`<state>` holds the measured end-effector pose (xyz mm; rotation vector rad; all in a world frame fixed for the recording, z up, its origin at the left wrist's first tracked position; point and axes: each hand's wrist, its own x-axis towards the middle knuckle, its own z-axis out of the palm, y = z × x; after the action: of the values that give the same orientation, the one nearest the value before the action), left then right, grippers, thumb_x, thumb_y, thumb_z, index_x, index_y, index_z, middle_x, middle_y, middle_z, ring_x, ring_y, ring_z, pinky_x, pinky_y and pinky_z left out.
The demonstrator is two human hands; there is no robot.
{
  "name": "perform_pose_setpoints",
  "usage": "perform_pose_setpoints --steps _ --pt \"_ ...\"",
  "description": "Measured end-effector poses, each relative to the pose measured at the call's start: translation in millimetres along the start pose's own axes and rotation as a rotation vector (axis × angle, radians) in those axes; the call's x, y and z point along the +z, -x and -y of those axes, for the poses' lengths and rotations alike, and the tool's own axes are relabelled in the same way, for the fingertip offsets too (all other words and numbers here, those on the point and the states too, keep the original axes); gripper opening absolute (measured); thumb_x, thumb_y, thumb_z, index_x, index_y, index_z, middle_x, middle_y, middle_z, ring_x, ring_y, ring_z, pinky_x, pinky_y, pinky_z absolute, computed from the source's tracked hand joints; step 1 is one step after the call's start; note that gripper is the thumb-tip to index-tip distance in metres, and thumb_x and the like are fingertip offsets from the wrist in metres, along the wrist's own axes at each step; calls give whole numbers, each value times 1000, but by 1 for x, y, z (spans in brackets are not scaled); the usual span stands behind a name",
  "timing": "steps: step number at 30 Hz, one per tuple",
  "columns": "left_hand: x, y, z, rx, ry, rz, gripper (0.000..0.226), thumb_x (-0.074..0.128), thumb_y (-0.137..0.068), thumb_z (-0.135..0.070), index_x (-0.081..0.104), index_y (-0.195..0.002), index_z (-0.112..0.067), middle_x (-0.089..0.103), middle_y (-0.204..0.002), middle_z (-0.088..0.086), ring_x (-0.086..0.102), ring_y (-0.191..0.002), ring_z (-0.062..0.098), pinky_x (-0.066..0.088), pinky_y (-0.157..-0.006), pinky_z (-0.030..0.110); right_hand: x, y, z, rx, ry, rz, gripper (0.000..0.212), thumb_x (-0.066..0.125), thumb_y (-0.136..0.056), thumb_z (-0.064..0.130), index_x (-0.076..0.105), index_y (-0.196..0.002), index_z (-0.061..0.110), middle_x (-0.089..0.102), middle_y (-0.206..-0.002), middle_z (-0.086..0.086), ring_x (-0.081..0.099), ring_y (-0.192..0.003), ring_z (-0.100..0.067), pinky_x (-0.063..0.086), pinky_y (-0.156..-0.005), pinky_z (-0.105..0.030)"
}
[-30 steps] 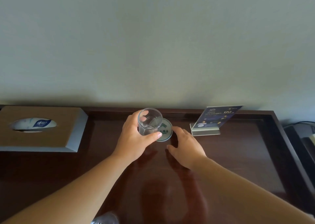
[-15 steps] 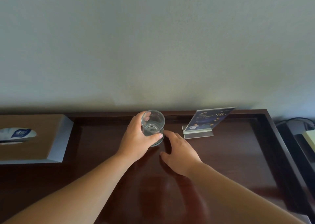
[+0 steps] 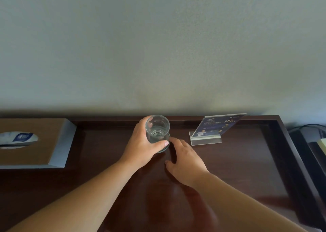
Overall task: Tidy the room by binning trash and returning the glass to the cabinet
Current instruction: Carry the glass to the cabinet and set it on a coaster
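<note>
Two bare forearms reach in from the near edge over a dark, glossy wooden tabletop (image 3: 247, 170) with a raised rim along its far and right sides. The right hand (image 3: 187, 163) lies released on the wood right of centre, palm down, fingers loosely extended and holding nothing. Its forefinger points towards the edge of a round coaster (image 3: 165, 149), but I cannot tell whether it touches it.

Just left of it, the left hand (image 3: 142, 145) grasps the glass (image 3: 157, 129), with the thumb curled across the near side and the fingers round the far side. The clear glass is upright and directly over the coaster near the table's far middle. Whether its base rests on the coaster is not clear.

At the far left a brown tissue box (image 3: 53, 140) sits on the table with a white tissue (image 3: 17, 139) in its oval opening. To the right of the glass, well apart from it, a clear acrylic sign stand (image 3: 216, 128) leans back with a dark blue card. A plain pale wall (image 3: 158, 46) rises behind, and a dark cable (image 3: 307, 126) curves past the table's right end.
</note>
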<state>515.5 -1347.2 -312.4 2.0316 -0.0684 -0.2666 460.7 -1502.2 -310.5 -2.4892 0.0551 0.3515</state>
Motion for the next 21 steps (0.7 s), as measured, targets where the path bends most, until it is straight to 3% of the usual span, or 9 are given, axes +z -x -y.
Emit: perform_pose_setpoints --steps 5,13,21 --pt "-15 11 -6 -32 -37 10 88 79 -62 -46 32 -135 -43 42 -133 -15 44 -121 0 44 -102 37 -2 1 1 11 -19 21 69 60 -84 33 29 -145 26 37 -145 7 36 -133 -12 36 -102 -25" --pt "-64 44 -31 -26 -37 -149 80 79 -71 -36 34 -137 -39 43 -135 -11 44 -120 -1 42 -103 34 -5 26 17 38 10 33 61 56 -86 34 33 -143 26 41 -142 7 46 -125 -14 44 -95 -28" --pt "-114 94 -55 31 -31 -247 71 74 -78 -34 37 -138 -35 47 -131 -12 45 -120 -2 41 -94 21 -12 64 60 -5 12 7 60 53 -87 32 32 -143 26 44 -137 4 52 -113 -16 45 -88 -29"
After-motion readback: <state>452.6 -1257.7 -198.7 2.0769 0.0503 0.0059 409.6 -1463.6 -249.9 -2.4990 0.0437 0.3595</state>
